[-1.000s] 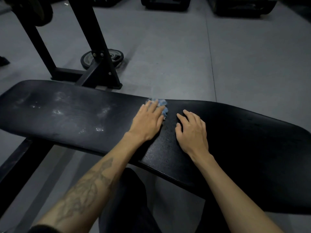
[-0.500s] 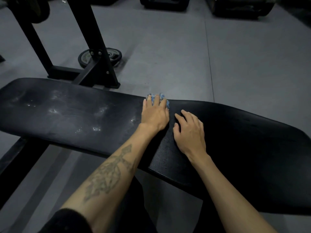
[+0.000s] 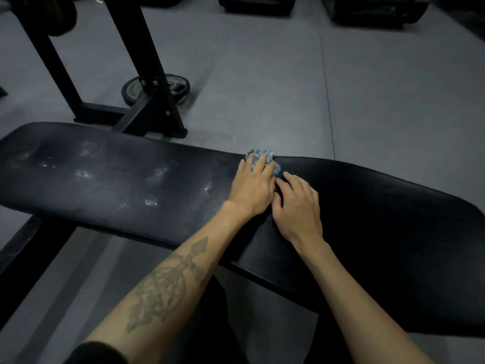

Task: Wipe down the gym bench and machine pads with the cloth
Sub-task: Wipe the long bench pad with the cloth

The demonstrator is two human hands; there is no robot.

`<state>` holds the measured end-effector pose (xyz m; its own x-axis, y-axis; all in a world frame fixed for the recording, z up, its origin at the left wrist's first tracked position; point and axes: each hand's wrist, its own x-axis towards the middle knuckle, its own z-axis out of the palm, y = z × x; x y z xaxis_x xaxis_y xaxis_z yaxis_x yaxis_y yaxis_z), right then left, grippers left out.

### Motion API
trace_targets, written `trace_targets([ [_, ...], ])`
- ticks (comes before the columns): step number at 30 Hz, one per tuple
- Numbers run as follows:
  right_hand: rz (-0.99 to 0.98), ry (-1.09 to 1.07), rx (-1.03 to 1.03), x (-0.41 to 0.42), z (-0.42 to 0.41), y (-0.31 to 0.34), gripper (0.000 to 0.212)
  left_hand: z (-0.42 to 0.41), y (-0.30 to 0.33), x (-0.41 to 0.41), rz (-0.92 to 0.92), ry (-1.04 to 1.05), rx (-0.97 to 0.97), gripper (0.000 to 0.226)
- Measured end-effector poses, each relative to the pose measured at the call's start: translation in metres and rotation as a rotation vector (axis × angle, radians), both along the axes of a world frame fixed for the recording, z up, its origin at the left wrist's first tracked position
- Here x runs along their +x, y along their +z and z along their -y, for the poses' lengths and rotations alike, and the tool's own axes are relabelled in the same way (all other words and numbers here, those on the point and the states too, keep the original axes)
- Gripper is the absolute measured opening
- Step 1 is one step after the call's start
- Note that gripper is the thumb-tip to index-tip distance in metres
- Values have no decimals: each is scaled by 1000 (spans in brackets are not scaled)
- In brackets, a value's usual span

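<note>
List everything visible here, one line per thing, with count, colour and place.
bench pad: one, black with pale smudges, across the middle
cloth: one, blue, at the pad's far edge, under the left hand
rack frame: one, black, on the floor behind the bench
weight plate: one, dark, flat on the floor by the frame
floor: grey
dark equipment: two or more bases, along the top
left hand: pressing the cloth
right hand: resting on the pad

Gym floor. Long black padded bench point(image 3: 105, 179) with chalky smears, black steel rack uprights point(image 3: 147, 74) bolted to a base, weight plate point(image 3: 136, 88) lying flat on grey rubber flooring point(image 3: 288, 88), more dark equipment point(image 3: 367, 11) along the far edge.
</note>
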<state>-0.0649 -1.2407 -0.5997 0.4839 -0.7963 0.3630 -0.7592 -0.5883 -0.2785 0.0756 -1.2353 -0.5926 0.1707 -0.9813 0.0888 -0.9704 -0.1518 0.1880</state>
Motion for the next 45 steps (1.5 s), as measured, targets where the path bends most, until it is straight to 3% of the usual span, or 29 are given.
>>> trace_targets([
  [10, -71, -7, -15, 5, -1, -1, 42, 4, 6, 62, 16, 172, 26, 46],
  [14, -116, 60, 24, 22, 16, 12, 40, -5, 6, 67, 37, 186, 10, 67],
  [20, -80, 35, 41, 61, 11, 4, 45, -3, 6, 76, -2, 137, 64, 76],
  [25, -14, 26, 7, 60, 14, 1, 43, 3, 13, 97, -49, 41, 104, 49],
  [32, -18, 28, 18, 62, 8, 4, 41, -7, 9, 137, -56, 66, 110, 47],
  [36, -31, -4, 11, 67, 4, 2, 40, -24, 12, 110, -55, 124, 93, 50],
  [41, -44, -50, 80, 73, -7, -2, 48, -40, 8, 108, -118, -40, 58, 50],
  [45, -55, -42, 88, 72, -7, -2, 53, -39, 14, 129, -148, 111, 96, 50],
])
